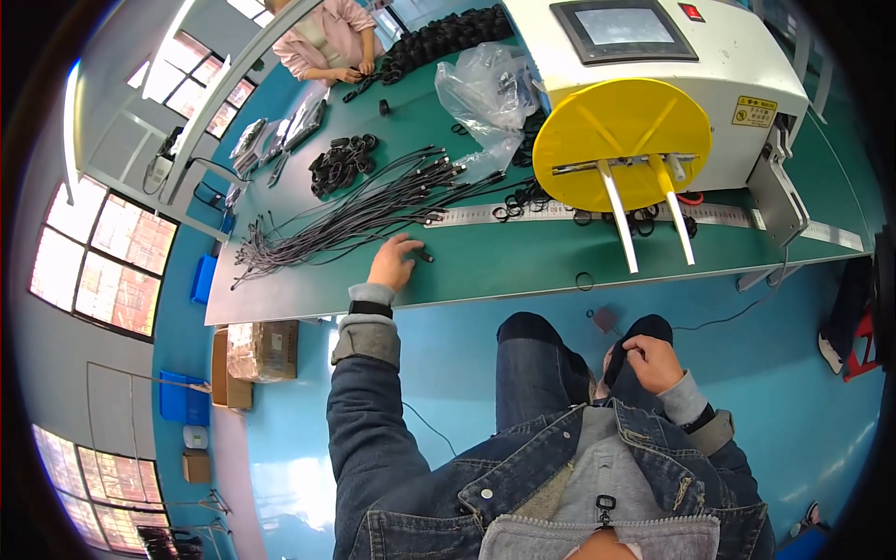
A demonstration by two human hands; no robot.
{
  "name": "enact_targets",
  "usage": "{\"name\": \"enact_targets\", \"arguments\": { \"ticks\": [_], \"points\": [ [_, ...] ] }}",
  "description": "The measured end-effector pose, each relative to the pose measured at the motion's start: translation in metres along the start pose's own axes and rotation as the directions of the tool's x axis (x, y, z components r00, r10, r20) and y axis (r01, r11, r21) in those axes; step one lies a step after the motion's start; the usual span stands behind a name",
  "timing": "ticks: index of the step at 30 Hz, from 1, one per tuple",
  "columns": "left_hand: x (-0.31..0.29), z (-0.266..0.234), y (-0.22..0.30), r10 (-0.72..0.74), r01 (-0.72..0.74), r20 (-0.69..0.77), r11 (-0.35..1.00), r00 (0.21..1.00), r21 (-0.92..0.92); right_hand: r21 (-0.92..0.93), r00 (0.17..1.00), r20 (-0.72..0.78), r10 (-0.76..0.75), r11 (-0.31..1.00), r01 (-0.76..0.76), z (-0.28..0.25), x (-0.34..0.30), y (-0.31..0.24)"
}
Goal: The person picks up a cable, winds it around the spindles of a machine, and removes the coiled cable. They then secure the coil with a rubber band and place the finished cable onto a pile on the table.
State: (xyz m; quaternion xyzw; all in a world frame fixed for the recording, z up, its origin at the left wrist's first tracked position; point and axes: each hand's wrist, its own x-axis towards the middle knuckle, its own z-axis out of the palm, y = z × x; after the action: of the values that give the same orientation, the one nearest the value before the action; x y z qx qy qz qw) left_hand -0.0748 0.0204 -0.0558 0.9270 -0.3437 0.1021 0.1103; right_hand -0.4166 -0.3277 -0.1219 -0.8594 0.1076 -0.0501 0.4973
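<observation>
My left hand rests at the green table's front edge, its fingers bent and apart. Just beyond its fingertips lies a small black connector end. Behind that hand spreads a loose bundle of thin black cables, with metal-tipped plugs toward the right. My right hand is down over my right thigh, fingers curled closed. Dark material shows by its fingertips, but I cannot make out what is held, if anything.
A white machine with a yellow disc and two projecting rods stands on the right. Near it are a steel ruler, black rings and a clear plastic bag. Coiled cables lie left; a co-worker handles black pieces opposite.
</observation>
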Motion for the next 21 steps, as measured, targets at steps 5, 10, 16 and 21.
{"name": "enact_targets", "arguments": {
  "ticks": [5, 10, 16, 21],
  "points": [
    [-0.014, -0.006, -0.012, -0.069, 0.070, 0.011, 0.981, 0.998, -0.180, 0.019, 1.000, 0.006, -0.015, 1.000, 0.014, 0.008, 0.000, -0.010],
    [-0.007, -0.032, 0.061, 0.034, -0.086, -0.170, 0.946, 0.985, -0.312, 0.081, 0.988, -0.146, -0.056, 0.994, 0.068, 0.002, -0.001, -0.022],
    [-0.030, -0.053, 0.144, 0.161, -0.268, -0.277, 0.871, 0.947, -0.412, -0.378, 0.822, -0.160, -0.546, 0.803, 0.460, 0.002, 0.027, -0.084],
    [-0.038, -0.059, 0.185, 0.199, -0.325, -0.303, 0.827, 0.932, -0.458, -0.547, 0.760, 0.128, -0.638, 0.594, 0.590, 0.003, 0.091, -0.057]
  ]
}}
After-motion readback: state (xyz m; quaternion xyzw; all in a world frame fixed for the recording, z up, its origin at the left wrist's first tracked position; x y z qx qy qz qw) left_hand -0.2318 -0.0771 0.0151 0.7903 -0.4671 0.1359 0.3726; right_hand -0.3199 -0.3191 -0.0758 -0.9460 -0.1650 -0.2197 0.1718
